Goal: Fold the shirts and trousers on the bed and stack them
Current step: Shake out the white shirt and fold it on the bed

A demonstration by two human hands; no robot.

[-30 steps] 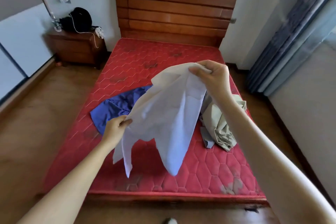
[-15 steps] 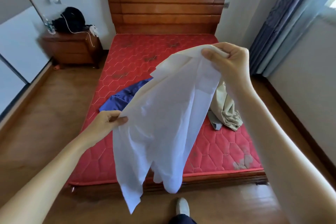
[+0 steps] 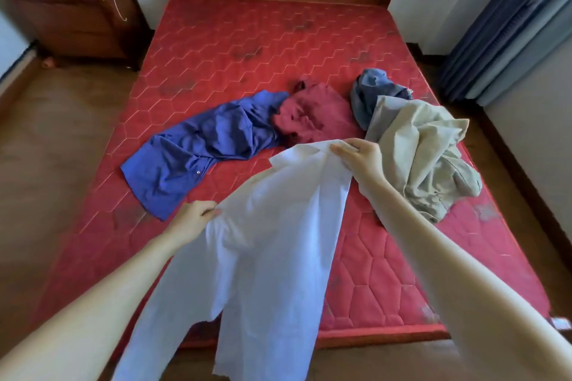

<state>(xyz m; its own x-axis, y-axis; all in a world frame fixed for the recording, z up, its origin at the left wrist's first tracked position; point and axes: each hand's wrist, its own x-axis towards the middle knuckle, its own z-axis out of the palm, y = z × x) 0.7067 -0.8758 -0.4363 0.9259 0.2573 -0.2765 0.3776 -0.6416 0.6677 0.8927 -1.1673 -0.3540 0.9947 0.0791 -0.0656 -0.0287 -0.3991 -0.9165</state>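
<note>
Now, hands: both are gripping one garment above the near half of the bed.
Left hand (image 3: 198, 215): its fingers are curling round the white shirt's left edge.
Right hand (image 3: 359, 155): it is pinching the shirt's upper end, farther up the bed.
White shirt (image 3: 263, 250): it is hanging stretched between the two hands, its lower part trailing past the foot of the red mattress (image 3: 235, 40).
Blue shirt (image 3: 198, 145): it is lying crumpled left of centre.
Maroon garment (image 3: 312, 114): it is lying bunched, touching the blue shirt.
Beige trousers (image 3: 424, 148): they are lying heaped at the right, overlapping a grey-blue garment (image 3: 371, 90).
Nightstand (image 3: 77, 25): it is standing left of the bed.
</note>
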